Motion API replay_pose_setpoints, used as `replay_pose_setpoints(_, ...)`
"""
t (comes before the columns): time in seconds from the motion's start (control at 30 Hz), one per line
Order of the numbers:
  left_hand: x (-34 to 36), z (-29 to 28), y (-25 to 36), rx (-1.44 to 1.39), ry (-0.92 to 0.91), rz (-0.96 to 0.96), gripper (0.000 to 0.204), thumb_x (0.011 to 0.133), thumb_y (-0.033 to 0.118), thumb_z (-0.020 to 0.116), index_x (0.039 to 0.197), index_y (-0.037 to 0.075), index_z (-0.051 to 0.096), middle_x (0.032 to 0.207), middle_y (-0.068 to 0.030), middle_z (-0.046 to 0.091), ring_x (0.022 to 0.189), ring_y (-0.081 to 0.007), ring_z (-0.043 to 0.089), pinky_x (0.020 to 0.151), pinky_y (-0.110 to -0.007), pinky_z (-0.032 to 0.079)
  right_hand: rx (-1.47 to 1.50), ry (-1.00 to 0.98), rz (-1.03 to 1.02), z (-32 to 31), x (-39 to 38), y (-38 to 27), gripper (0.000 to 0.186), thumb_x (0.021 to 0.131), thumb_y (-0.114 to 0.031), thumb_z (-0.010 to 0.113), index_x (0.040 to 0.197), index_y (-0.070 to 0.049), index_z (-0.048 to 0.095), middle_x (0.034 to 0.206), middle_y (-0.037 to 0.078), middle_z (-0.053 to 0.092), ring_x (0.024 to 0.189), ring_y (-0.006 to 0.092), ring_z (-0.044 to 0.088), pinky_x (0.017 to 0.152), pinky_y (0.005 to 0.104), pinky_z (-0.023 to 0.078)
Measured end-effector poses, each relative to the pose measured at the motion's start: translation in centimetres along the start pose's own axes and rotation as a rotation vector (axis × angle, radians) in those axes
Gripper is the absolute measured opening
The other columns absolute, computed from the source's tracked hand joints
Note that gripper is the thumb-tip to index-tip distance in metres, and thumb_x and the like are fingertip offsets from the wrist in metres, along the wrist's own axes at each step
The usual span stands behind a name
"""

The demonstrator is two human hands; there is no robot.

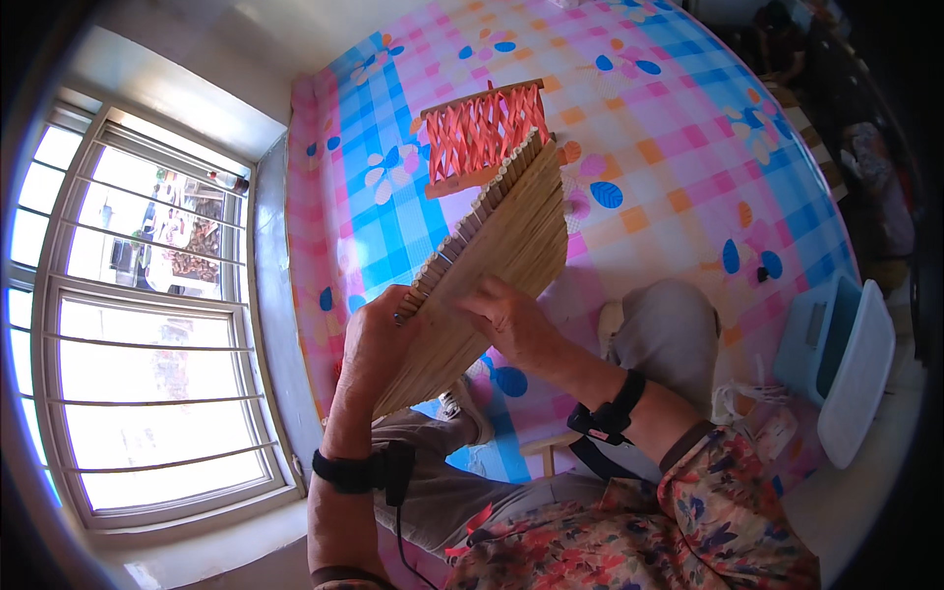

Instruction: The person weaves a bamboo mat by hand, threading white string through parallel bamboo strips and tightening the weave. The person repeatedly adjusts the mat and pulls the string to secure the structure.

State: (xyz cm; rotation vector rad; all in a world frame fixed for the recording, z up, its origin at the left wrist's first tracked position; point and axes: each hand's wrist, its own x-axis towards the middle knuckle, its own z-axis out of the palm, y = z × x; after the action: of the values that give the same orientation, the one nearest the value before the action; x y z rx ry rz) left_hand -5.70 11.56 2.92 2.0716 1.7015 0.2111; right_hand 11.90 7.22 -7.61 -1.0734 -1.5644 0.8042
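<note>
A panel of thin wooden sticks [501, 246] stands tilted over my lap, a row of rounded stick ends along its upper left edge. My left hand [376, 339] is closed around its left edge, near the lower end of that row. Against the panel's broad face lies my right hand [506, 320]; its fingers are bent and partly blurred, so I cannot tell whether they pinch anything. Beyond the panel, a rack of crisscrossed red ribbons [477, 133] strung between two wooden bars rests on the floor covering, its near right corner partly hidden by the panel.
A checked, flowered floor covering [669, 197] spreads around me. On the left is a barred window [157, 393]. To the right stands a pale blue plastic box [811, 329] with a white lid [860, 379] leaning beside it. Another person [777, 44] is at the far right.
</note>
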Motion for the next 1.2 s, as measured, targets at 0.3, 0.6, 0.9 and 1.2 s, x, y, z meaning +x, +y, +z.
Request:
replay_pose_setpoints(0.3,0.9,-0.6,-0.7,-0.06,-0.04,0.006,0.03,0.081,0.011,0.069,0.11,0.002,0.064,0.085,-0.0108,0.07,0.078,-0.0126,0.066,0.07,-0.03,0.051,0.034,0.042,-0.036,1.1,1.4,0.8,0.027,0.088,-0.002,0.064,0.114,-0.008,0.068,0.1,0.017,0.059,0.097,0.0373,0.063,0.081,0.0404,0.052)
replay_pose_setpoints(0.6,1.8,-0.8,-2.1,-0.156,-0.095,0.032,0.034,0.083,0.006,0.067,0.115,-0.002,0.062,0.095,-0.0102,0.07,0.088,-0.0107,0.065,0.076,-0.029,0.051,0.061,0.03,-0.027,1.6,2.0,0.9,0.028,0.088,0.0,0.062,0.114,-0.008,0.067,0.104,0.017,0.059,0.1,0.0373,0.063,0.085,0.0402,0.052)
replay_pose_setpoints(0.9,1.7,-0.4,-2.3,-0.132,-0.038,0.043,0.034,0.078,0.016,0.067,0.111,0.006,0.065,0.091,-0.0199,0.069,0.084,-0.0334,0.07,0.074,-0.04,0.053,0.096,-0.009,-0.039,1.3,2.1,1.2,0.031,0.087,0.001,0.061,0.116,-0.009,0.067,0.104,0.017,0.059,0.101,0.037,0.062,0.088,0.0409,0.051)
replay_pose_setpoints(1.2,1.5,-0.6,-1.8,-0.088,-0.034,0.056,0.035,0.079,0.017,0.067,0.112,0.007,0.065,0.092,-0.0199,0.069,0.086,-0.0359,0.069,0.076,-0.041,0.054,0.13,-0.044,-0.042,0.9,2.1,1.4,0.033,0.086,0.004,0.06,0.116,-0.007,0.066,0.106,0.018,0.06,0.103,0.0375,0.062,0.088,0.0403,0.051)
